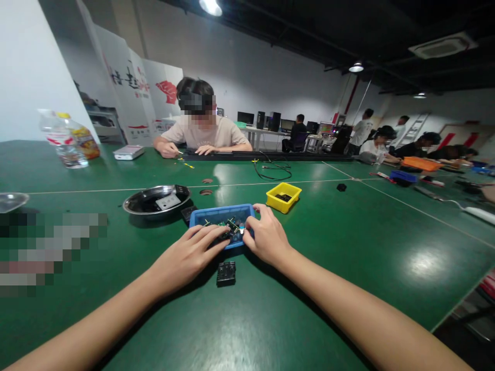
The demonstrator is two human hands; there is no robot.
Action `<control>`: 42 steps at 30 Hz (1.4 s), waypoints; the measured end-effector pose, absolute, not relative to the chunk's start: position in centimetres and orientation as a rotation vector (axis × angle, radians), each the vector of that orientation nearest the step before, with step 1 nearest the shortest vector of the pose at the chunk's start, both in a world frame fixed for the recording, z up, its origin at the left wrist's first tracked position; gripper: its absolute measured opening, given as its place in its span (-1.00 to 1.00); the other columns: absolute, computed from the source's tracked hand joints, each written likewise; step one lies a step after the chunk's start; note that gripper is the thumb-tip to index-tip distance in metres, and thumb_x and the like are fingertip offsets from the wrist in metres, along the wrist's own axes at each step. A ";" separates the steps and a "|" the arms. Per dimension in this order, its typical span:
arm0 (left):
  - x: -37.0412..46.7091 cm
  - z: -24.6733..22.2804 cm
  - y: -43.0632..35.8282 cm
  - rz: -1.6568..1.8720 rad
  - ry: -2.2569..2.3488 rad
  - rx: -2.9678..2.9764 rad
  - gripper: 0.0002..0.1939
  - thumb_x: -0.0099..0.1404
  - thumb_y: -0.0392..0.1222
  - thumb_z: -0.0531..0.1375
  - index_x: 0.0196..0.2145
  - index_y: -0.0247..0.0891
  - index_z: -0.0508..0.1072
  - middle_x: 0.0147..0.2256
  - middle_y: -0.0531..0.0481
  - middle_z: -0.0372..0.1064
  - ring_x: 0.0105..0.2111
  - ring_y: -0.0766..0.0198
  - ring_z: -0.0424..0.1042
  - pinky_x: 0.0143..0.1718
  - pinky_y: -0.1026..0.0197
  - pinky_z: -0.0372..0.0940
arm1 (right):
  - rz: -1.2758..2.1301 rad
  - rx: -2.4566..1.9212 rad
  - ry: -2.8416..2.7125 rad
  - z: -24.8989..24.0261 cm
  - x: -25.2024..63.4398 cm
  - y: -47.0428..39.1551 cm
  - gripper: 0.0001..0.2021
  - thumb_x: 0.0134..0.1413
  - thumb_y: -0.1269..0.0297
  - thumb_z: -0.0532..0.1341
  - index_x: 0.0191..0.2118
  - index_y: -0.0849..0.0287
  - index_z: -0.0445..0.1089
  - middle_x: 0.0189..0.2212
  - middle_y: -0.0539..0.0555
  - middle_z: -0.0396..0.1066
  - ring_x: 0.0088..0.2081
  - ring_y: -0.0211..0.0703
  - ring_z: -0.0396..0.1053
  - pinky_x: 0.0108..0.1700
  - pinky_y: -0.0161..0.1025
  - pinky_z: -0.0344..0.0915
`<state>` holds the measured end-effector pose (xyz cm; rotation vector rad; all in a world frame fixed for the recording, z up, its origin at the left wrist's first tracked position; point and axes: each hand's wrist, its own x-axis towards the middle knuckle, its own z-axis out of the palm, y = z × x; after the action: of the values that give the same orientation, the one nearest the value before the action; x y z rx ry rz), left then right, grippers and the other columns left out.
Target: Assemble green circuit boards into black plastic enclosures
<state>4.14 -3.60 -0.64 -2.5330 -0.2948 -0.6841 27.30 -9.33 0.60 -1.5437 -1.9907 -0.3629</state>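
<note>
A blue bin (222, 211) holding small circuit boards (232, 225) and other little parts stands on the green table. My left hand (195, 251) reaches over the bin's near left side, its fingers stretched out and touching the boards. At the bin's right end is my right hand (267, 234), fingers curled over the rim and pressed together near a small shiny part; whether they grip the rim or a part is unclear. Just in front of the bin lies a black plastic housing (226, 273). Another dark piece (188, 215) is partly hidden behind the bin's left end.
A metal dish (133, 204) with a labelled part stands left of the bin. Behind right is a yellow bin (284, 204) with dark parts. Farther off are a black cable (276, 170), a small black piece (341, 187), bottles (71, 144) and a person (203, 129) across the table.
</note>
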 end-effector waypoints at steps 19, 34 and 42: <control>7.6 -1.3 4.3 -1.022 -0.941 -2.598 -0.63 0.41 -0.06 -0.07 -0.06 -0.24 0.44 -0.03 -0.24 0.42 0.03 -0.07 0.40 0.09 -0.19 0.31 | 0.284 -1.319 -1.745 -0.8 29.0 -7.6 -0.87 0.07 0.34 0.26 -0.45 0.14 0.31 -0.49 -0.07 0.33 -0.44 -0.29 0.29 -0.33 -0.35 0.25; 4.6 -0.5 -6.0 -0.721 -0.767 -3.176 -0.61 0.46 -0.03 0.03 0.15 -0.19 0.32 0.14 -0.15 0.32 0.12 0.14 0.35 0.16 0.10 0.29 | 0.936 -0.994 -1.810 -2.0 29.2 -7.8 -0.86 -0.04 0.37 0.33 -0.27 0.18 0.53 -0.12 0.11 0.55 -0.17 -0.16 0.53 -0.01 -0.15 0.44; 5.7 0.1 -6.8 -0.581 -0.586 -3.254 -0.57 0.44 -0.05 0.09 0.20 -0.18 0.31 0.16 -0.17 0.33 0.13 0.11 0.36 0.16 0.07 0.28 | 1.214 -0.974 -1.557 -2.3 30.0 -7.3 -0.62 -0.17 0.28 0.41 -0.15 0.18 0.43 -0.18 0.11 0.54 -0.21 -0.09 0.56 -0.21 -0.19 0.50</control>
<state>5.73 -6.84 0.08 -3.2540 -0.5860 -0.5808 29.96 -7.35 -2.26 -0.9744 -1.5568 1.2139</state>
